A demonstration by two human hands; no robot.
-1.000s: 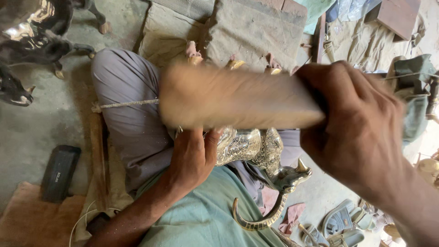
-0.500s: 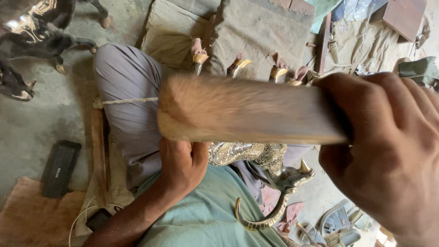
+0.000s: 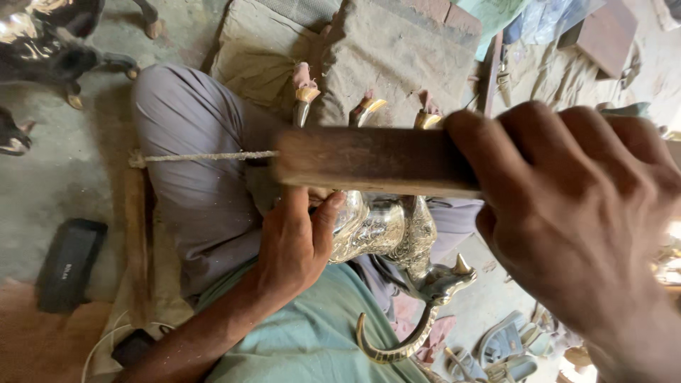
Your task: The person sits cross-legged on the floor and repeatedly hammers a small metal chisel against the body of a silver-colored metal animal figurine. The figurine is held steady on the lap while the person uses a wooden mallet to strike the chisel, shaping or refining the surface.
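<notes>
Meanwhile, right hand (image 3: pixel 582 220) grips wooden block (image 3: pixel 369 162) — left hand (image 3: pixel 294 245) steadies elephant (image 3: pixel 386 230).

Floor-level metalcraft workshop: dusty concrete floor (image 3: pixel 64 184), finished metal animal figures (image 3: pixel 42 42), sacking (image 3: pixel 397 50).

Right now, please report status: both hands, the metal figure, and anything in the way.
Right hand grips wooden block, raised. Left hand steadies metal elephant figure on lap. Block hides the figure's upper part.
</notes>
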